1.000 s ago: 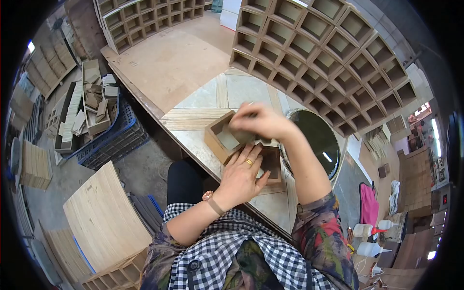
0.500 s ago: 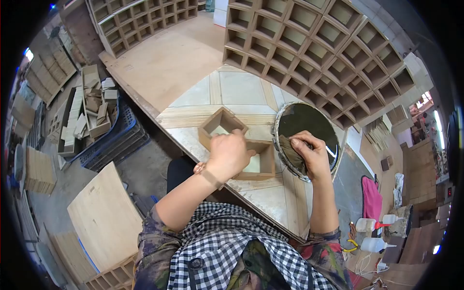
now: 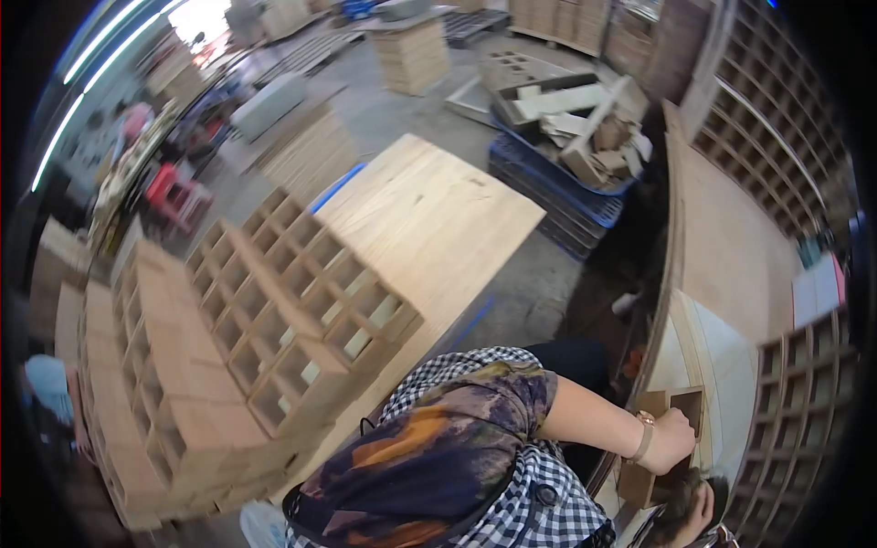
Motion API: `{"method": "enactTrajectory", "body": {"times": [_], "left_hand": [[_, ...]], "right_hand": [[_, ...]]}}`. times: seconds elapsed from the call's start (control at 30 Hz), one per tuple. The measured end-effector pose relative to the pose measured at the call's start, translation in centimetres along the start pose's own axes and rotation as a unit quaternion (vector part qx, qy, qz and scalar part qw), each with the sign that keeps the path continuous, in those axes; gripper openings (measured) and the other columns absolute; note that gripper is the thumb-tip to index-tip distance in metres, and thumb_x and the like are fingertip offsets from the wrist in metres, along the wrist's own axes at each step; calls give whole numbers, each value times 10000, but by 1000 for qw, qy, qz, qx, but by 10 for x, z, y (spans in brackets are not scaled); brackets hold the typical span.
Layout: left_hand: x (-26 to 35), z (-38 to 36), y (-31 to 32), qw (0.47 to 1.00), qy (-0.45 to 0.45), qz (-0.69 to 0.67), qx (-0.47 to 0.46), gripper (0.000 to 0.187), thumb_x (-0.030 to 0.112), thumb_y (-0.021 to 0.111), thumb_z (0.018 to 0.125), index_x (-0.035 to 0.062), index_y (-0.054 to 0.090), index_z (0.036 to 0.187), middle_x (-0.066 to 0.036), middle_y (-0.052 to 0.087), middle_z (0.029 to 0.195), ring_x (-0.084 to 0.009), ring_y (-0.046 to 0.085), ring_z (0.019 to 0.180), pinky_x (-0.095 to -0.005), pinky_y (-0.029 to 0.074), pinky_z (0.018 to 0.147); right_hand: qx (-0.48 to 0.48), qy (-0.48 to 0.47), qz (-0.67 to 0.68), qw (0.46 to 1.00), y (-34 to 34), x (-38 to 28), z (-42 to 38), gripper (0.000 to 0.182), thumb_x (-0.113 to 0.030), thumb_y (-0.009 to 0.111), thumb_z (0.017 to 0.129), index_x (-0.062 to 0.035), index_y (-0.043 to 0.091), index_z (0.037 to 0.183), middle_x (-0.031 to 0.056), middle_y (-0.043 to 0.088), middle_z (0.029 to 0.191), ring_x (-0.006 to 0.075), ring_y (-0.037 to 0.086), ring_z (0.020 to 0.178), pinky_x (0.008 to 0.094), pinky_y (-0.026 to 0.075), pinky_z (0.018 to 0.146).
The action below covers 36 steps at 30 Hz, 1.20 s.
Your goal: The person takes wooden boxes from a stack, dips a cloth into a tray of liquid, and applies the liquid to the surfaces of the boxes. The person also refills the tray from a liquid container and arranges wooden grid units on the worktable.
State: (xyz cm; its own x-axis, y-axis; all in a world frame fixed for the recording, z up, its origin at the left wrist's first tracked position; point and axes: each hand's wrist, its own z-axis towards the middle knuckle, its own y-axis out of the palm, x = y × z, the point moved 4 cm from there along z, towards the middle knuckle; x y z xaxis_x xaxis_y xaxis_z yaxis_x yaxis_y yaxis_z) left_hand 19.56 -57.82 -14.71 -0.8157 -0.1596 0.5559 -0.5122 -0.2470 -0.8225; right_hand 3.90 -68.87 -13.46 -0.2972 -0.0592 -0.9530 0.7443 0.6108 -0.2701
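Note:
At the lower right of the head view, my left hand (image 3: 670, 442) is closed on a small wooden two-compartment box (image 3: 637, 482), its fingers over the divider area. The box's plain brown walls show on both sides of the hand. Just below it, my right hand (image 3: 701, 513) grips a dark brown rag (image 3: 676, 502), close to the box's near end. Part of a round bucket's rim (image 3: 728, 533) shows by the right hand at the frame's bottom edge; most of the bucket is cut off.
The workbench (image 3: 731, 352) runs up the right side, with wooden grid racks (image 3: 799, 429) on it. To the left, more grid units (image 3: 274, 320) stand beside a pale wooden board (image 3: 438, 219). Blue crates (image 3: 548, 196) holding wood offcuts (image 3: 585, 123) sit on the floor beyond.
The view has swung far to the left, so the hands and box now sit at the lower right. My right hand with the rag has come from over the bucket to near the box.

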Motion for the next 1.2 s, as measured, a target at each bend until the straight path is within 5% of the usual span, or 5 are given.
{"method": "enactTrajectory", "body": {"times": [0.07, 0.23, 0.47, 0.77, 1.2], "left_hand": [[-17, -21, -45, 997, -29, 9, 65, 163, 148, 682, 576, 7, 679, 659, -182, 657, 687, -312, 669, 709, -391, 513, 641], [-68, -184, -188, 951, -255, 130, 119, 209, 211, 633, 729, 10, 621, 784, -197, 644, 739, -336, 662, 724, -431, 519, 623], [-98, -468, -336, 651, -677, 266, 217, 277, 224, 604, 695, 31, 663, 884, -187, 670, 851, -332, 654, 782, -421, 518, 689], [-24, -703, -382, 472, -741, 442, 181, 282, 101, 529, 711, 33, 640, 962, -220, 654, 988, -364, 636, 944, -451, 507, 827], [81, -853, -395, 202, -808, 309, 458, 426, 221, 553, 700, -30, 667, 1025, -262, 606, 1125, -358, 591, 1079, -389, 460, 923]], "right_hand": [[-83, -375, -66, 921, -19, -26, 40, 230, -113, 586, 874, 107, 612, 937, 192, 633, 877, 240, 608, 686, 325, 502, 565], [-82, -211, 92, 970, 51, -112, 51, 231, -133, 574, 904, 66, 612, 1015, 129, 629, 949, 193, 593, 862, 308, 488, 754], [-393, -298, 89, 865, 182, -164, 20, 143, -106, 599, 876, 36, 586, 889, 64, 516, 957, 140, 495, 884, 250, 398, 833], [-440, -393, -66, 805, 265, -149, 28, 85, -68, 623, 837, 9, 593, 816, 44, 500, 856, 129, 485, 794, 241, 375, 751], [-555, -392, -69, 731, 402, -144, -41, 100, -41, 670, 759, 47, 640, 796, 72, 547, 750, 166, 523, 733, 269, 391, 662]]}}
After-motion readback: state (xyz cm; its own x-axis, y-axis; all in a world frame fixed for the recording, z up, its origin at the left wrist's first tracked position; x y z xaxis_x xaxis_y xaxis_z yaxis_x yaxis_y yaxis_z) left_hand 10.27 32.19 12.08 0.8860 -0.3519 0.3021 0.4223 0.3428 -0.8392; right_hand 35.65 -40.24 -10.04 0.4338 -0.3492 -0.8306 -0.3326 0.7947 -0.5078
